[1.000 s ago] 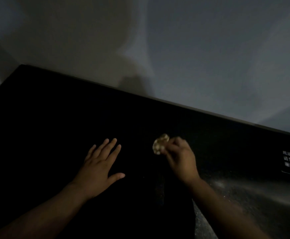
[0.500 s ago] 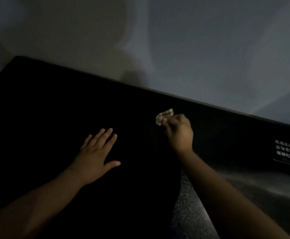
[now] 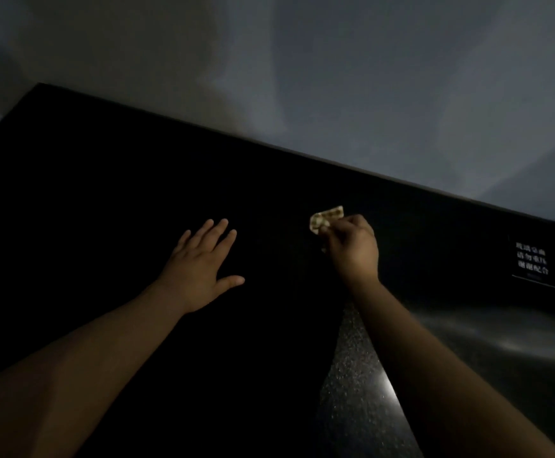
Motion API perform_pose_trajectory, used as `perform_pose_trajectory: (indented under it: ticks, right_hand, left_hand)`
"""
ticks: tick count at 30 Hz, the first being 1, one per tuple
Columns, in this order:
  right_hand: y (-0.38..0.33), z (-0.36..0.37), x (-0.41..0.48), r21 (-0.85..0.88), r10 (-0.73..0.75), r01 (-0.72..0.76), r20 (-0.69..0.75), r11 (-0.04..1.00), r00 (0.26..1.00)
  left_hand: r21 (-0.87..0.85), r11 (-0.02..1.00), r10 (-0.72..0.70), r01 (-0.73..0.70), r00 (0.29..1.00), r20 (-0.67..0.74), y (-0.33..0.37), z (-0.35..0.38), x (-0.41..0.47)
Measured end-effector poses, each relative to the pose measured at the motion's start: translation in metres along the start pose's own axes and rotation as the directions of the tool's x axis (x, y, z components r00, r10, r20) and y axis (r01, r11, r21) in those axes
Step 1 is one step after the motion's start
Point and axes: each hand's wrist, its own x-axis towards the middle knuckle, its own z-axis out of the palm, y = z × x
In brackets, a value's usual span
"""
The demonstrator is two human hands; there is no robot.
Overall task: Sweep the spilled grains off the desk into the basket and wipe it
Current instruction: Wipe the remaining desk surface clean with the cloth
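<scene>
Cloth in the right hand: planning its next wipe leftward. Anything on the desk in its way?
Only the left hand, flat on the desk, left of the cloth that the right hand pinches. Otherwise nothing visible, though it is very dark.

The desk (image 3: 104, 226) fills the near and middle of the scene, and the wall (image 3: 335, 77) stands behind its far edge. The left hand (image 3: 200, 269) lies flat on the desk left of centre, its fingers spread and pointing far. The right hand (image 3: 352, 249) is to its right, well apart from it and a little farther in. A small wad (image 3: 327, 218) is pinched at the right hand's fingertips, on that hand's far-left side, short of the desk's far edge. A printed label (image 3: 532, 263) lies on the desk at the right, well apart from the right hand.
</scene>
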Motion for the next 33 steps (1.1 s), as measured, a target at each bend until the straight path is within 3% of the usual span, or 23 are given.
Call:
perform_pose_trajectory:
  ticks: [6, 11, 13, 16, 20, 26, 31, 33]
  right_hand:
    - [-0.02, 0.02, -0.104, -0.009, -0.18, 0.181, 0.066, 0.983, 0.981]
    - [-0.037, 0.009, -0.172, 0.108, -0.2, 0.178, 0.253, 0.978, 0.946]
    - [-0.035, -0.004, -0.152, 0.149, -0.122, 0.106, 0.105, 0.983, 0.987]
    - [-0.023, -0.019, -0.106, 0.018, 0.017, -0.015, -0.12, 1.0, 0.993]
    - [-0.013, -0.001, -0.097, -0.042, 0.109, -0.111, -0.038, 0.993, 0.993]
    - [-0.031, 0.027, -0.211, -0.019, -0.021, 0.021, -0.025, 1.0, 0.999]
    - [-0.056, 0.011, -0.273, 0.122, -0.044, 0.017, 0.219, 0.992, 0.975]
    - [-0.06, 0.001, -0.259, 0.181, -0.011, -0.012, 0.127, 0.983, 0.992]
  left_hand:
    - [-0.062, 0.998, 0.006, -0.013, 0.994, -0.106, 0.0, -0.001, -0.019]
    - [-0.257, 0.966, 0.003, -0.039, 0.99, -0.14, -0.006, 0.013, -0.078]
    - [-0.293, 0.954, 0.04, -0.069, 0.994, -0.104, -0.01, 0.021, -0.103]
    - [-0.292, 0.953, 0.067, -0.081, 0.996, -0.058, -0.009, 0.031, -0.13]
    - [-0.285, 0.957, 0.046, -0.052, 0.999, -0.026, 0.0, 0.043, -0.147]
    - [-0.218, 0.976, 0.022, -0.021, 1.0, 0.002, 0.002, 0.047, -0.161]
    - [-0.143, 0.988, 0.067, -0.06, 0.997, 0.044, -0.005, 0.051, -0.165]
    - [-0.117, 0.991, 0.073, -0.068, 0.997, 0.037, -0.006, 0.054, -0.164]
